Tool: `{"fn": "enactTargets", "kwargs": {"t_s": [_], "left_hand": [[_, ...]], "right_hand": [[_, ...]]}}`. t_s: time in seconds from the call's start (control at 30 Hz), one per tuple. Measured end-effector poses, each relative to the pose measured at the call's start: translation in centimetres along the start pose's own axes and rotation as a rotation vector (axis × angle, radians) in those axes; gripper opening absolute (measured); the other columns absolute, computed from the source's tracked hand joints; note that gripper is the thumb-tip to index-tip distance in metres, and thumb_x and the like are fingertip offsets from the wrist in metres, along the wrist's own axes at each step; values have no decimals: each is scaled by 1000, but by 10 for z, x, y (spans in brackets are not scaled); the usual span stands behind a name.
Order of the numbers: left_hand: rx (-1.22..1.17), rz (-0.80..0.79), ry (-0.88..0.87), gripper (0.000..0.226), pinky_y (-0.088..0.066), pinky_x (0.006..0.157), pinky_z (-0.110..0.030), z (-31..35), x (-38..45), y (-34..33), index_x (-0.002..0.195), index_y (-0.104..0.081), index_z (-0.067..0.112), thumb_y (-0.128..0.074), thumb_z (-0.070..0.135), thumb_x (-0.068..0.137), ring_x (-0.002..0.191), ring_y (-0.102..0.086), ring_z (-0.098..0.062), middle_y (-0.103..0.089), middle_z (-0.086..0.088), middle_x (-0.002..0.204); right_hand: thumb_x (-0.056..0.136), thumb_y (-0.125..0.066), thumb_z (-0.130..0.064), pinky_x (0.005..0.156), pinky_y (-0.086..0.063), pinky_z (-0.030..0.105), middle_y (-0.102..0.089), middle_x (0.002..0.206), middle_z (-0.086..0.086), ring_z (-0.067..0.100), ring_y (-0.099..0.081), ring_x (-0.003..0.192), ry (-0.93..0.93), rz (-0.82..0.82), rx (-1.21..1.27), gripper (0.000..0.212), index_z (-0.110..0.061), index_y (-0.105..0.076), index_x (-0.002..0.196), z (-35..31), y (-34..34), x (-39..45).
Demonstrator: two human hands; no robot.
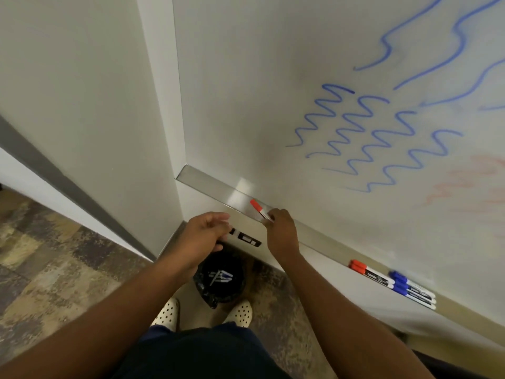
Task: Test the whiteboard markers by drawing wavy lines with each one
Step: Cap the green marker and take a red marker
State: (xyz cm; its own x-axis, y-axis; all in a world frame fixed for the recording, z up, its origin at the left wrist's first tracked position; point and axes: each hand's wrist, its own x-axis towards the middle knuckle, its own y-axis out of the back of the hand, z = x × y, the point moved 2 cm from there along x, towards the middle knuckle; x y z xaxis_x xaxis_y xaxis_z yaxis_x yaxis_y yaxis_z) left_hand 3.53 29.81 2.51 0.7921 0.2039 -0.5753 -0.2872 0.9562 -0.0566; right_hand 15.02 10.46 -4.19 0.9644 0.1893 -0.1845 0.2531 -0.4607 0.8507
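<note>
My right hand [281, 228] pinches a red-capped white marker [258, 207] just above the metal tray [213, 184] at the whiteboard's lower left. The cap points up and to the left. My left hand [205, 236] hovers a little to the left with fingers loosely bent and nothing in it. The whiteboard [246, 77] carries several blue wavy lines [377, 138] and faint smeared red marks [470, 184]. Further right on the tray lie two red-capped markers [369, 273] and three blue-capped markers [412, 289].
A black bin [221, 280] with a plastic liner stands on the floor below my hands, with markers inside. My feet in white perforated shoes [169, 313] stand by it. A white wall [95, 105] meets the board at the corner on the left.
</note>
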Motion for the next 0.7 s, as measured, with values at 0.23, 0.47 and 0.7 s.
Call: {"fn": "enactTargets", "kwargs": {"t_s": [0.23,0.47,0.7], "left_hand": [[-174,-90,-126,35,-57,93,-39,58,-14,-11,114,-77,19,-65,45,94,110,-71,-18,-78,0,112],[-243,-245,-259,28,-57,73,-20,105,-31,-14,102,-78,9,-61,31,100,97,-75,-15,-79,-7,102],[-349,-119,-415,23,-52,88,-38,177,-17,24,88,-76,22,-60,33,100,96,-71,-14,-78,2,95]], "right_hand": [[110,-52,-30,66,-49,18,-66,89,-11,9,-63,79,148,105,391,12,-24,-61,116,-109,55,-97],[112,-40,-46,59,-41,18,-60,76,-12,6,-58,70,103,294,349,30,-27,-63,110,-158,84,-116],[103,-40,-58,58,-37,22,-59,64,-10,5,-52,61,-15,267,523,45,-27,-71,90,-183,86,-151]]}}
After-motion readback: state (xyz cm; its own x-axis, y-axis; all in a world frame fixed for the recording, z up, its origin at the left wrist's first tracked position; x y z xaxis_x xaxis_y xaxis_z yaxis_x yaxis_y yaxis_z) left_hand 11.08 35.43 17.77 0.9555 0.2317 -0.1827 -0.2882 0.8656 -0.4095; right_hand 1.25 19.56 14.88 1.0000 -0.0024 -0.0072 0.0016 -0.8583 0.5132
